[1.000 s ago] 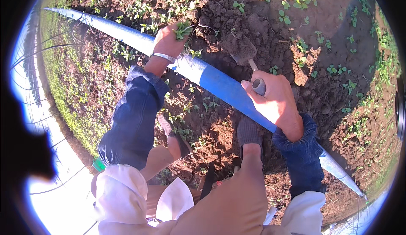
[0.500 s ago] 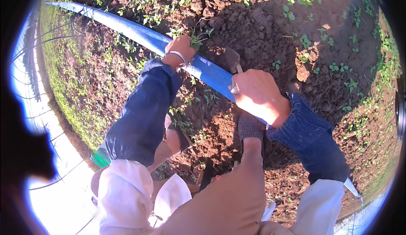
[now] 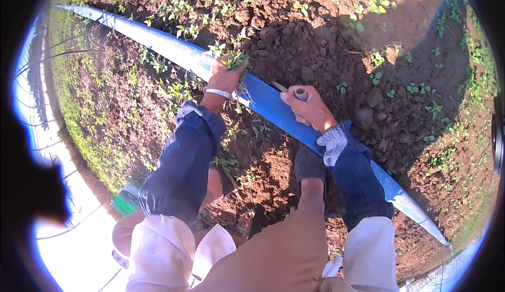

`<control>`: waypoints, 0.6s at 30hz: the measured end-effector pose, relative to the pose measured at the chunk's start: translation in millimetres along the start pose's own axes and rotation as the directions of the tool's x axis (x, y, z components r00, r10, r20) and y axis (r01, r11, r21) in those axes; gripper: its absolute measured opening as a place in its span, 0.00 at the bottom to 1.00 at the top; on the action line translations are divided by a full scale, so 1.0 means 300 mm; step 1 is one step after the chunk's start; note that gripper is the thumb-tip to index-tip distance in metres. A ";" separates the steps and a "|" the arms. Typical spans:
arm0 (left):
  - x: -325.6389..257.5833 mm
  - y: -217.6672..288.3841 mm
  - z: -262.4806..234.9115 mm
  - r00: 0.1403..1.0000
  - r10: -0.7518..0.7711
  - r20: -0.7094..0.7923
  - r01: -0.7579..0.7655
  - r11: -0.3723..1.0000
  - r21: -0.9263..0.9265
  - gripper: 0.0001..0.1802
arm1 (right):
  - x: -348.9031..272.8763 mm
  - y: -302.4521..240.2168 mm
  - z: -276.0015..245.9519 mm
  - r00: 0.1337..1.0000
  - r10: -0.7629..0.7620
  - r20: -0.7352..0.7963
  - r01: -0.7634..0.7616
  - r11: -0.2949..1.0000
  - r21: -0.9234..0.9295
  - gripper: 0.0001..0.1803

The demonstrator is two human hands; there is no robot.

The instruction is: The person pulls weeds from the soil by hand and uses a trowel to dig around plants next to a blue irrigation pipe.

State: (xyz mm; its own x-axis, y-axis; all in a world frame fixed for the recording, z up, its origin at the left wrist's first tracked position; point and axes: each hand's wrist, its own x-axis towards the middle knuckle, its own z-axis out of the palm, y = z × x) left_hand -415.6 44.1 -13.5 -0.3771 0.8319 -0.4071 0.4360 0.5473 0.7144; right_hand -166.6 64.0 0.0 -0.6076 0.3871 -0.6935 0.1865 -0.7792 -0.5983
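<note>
My left hand [image 3: 224, 79], with a pale band at the wrist, is closed on a small bunch of uprooted weeds [image 3: 235, 62]. Green leaves stick out above the fingers, and thin roots hang over the blue pipe [image 3: 271, 103]. To the right, my right hand [image 3: 314, 108] grips a small hand trowel [image 3: 301, 94]. The grey butt of its handle shows above the fist and a thin shaft points left over the pipe. Its blade cannot be made out now.
Dark crumbled soil [image 3: 315, 50] lies beyond the pipe, which crosses the bed diagonally. Small seedlings [image 3: 415, 88] grow at the right, and denser weeds [image 3: 176, 8] at the upper left. My sock-covered foot [image 3: 309, 163] is close to the pipe. A green object [image 3: 125, 200] sits at lower left.
My right hand has drawn slightly toward me and turned, so the trowel's handle end faces up and its blade has left the soil. The left hand has turned upright, lifting the weeds over the pipe.
</note>
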 end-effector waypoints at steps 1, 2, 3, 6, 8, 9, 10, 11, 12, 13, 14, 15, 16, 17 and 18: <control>0.000 0.031 -0.011 0.999 -0.038 -0.031 0.034 0.991 -0.132 0.13 | 0.004 0.013 0.018 0.999 -0.006 -0.046 0.003 0.997 -0.082 0.20; 0.003 0.038 -0.011 0.995 -0.087 -0.050 0.070 0.960 -0.271 0.14 | -0.004 0.017 0.038 0.991 -0.084 -0.100 0.063 0.977 -0.203 0.19; 0.030 0.041 -0.035 0.996 -0.047 -0.079 0.024 0.964 -0.264 0.11 | -0.018 0.004 0.065 0.977 -0.167 -0.136 0.115 0.938 -0.328 0.19; 0.101 0.138 -0.030 0.994 0.096 -0.061 -0.068 0.933 0.353 0.15 | -0.111 -0.118 0.147 0.967 -0.194 -0.167 0.072 0.833 -0.548 0.14; 0.159 0.169 0.005 0.988 0.131 -0.083 -0.057 0.805 0.591 0.19 | -0.167 -0.112 0.152 0.936 -0.320 -0.147 0.159 0.757 -0.634 0.12; 0.188 0.175 0.032 0.995 0.082 -0.050 -0.036 0.801 0.598 0.20 | -0.199 -0.124 0.148 0.947 -0.297 -0.126 0.142 0.735 -0.663 0.12; 0.234 0.180 0.057 0.999 0.032 -0.019 -0.014 0.794 0.607 0.20 | -0.214 -0.115 0.142 0.941 -0.319 -0.110 0.164 0.718 -0.677 0.12; 0.262 0.186 0.088 0.999 -0.013 -0.050 0.041 0.779 0.626 0.21 | -0.231 -0.098 0.131 0.936 -0.336 -0.107 0.173 0.703 -0.690 0.12; 0.284 0.188 0.109 0.994 -0.056 -0.089 0.100 0.760 0.642 0.22 | -0.245 -0.082 0.120 0.930 -0.355 -0.095 0.188 0.683 -0.706 0.13; 0.295 0.172 0.117 0.992 -0.062 -0.110 0.117 0.773 0.624 0.22 | -0.256 -0.059 0.124 0.909 -0.406 -0.090 0.215 0.645 -0.733 0.14; 0.306 0.161 0.103 0.995 -0.043 -0.092 0.091 0.784 0.615 0.20 | -0.264 -0.058 0.121 0.915 -0.392 -0.091 0.201 0.641 -0.741 0.14; 0.309 0.148 0.099 0.997 -0.007 -0.080 0.055 0.785 0.618 0.20 | -0.271 -0.060 0.120 0.922 -0.378 -0.086 0.190 0.635 -0.749 0.13; 0.310 0.134 0.089 0.997 0.029 -0.072 0.022 0.784 0.620 0.21 | -0.279 -0.060 0.120 0.928 -0.364 -0.077 0.183 0.628 -0.757 0.13; 0.308 0.134 0.062 1.000 0.022 0.004 -0.020 0.793 0.609 0.23 | -0.272 -0.043 0.121 0.916 -0.391 -0.086 0.197 0.627 -0.754 0.14; 0.299 0.132 0.042 0.998 -0.015 -0.055 0.041 0.847 0.530 0.23 | -0.279 -0.046 0.117 0.924 -0.372 -0.095 0.184 0.646 -0.741 0.14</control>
State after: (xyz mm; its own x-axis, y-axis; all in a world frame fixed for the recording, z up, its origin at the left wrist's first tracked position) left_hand -421.9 141.4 -29.0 -0.4275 0.8175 -0.3859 0.7867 0.5467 0.2867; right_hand -145.3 25.1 80.3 -0.5574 0.6937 -0.4562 0.5806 -0.0672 -0.8114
